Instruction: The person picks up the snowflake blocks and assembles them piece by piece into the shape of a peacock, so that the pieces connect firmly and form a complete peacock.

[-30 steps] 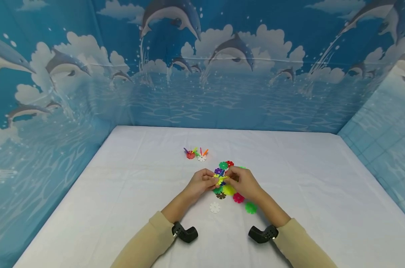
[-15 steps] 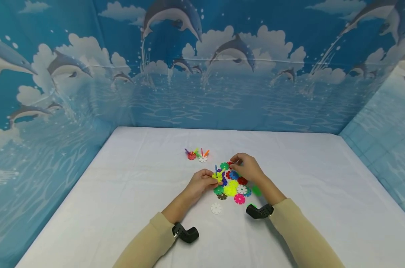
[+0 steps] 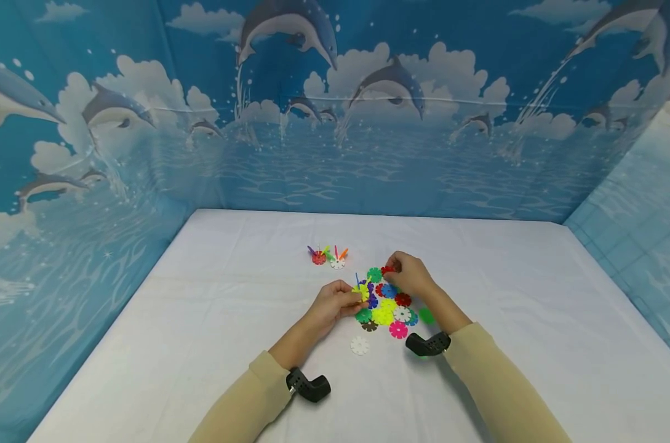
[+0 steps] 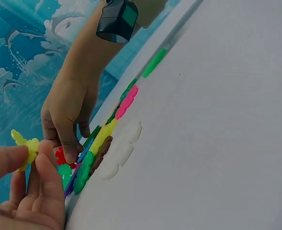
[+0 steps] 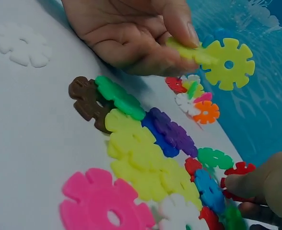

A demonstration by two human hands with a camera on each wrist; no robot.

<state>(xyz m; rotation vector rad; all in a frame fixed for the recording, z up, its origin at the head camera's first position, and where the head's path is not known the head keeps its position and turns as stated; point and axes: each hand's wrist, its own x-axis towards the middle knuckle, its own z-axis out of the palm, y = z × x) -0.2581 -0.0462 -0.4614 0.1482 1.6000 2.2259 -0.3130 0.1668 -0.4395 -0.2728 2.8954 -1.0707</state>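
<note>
In the head view my left hand point(image 3: 331, 304) pinches a small joined piece of yellow snowflake discs point(image 3: 360, 290), with a blue disc standing up from it. The right wrist view shows that piece's yellow notched disc point(image 5: 229, 63) facing the camera, my left thumb on its neighbour. My right hand point(image 3: 412, 274) is at the far side of the loose disc pile, thumb and fingers on a red snowflake disc point(image 5: 239, 170). Beside it lie a green disc point(image 5: 215, 157) and a blue disc point(image 5: 209, 190). Yellow discs point(image 5: 140, 158) overlap in the pile's middle.
Farther back stands a joined group of red, white and other coloured discs point(image 3: 328, 256). A white disc point(image 3: 359, 345) lies nearer on the white table point(image 3: 229, 277), a pink disc point(image 3: 398, 330) at the pile's near edge. A green disc point(image 3: 426, 315) lies by the right forearm.
My right hand has left the yellow piece, moved away to the pile's far side and taken hold of a red disc. My left hand keeps the yellow piece almost in place.
</note>
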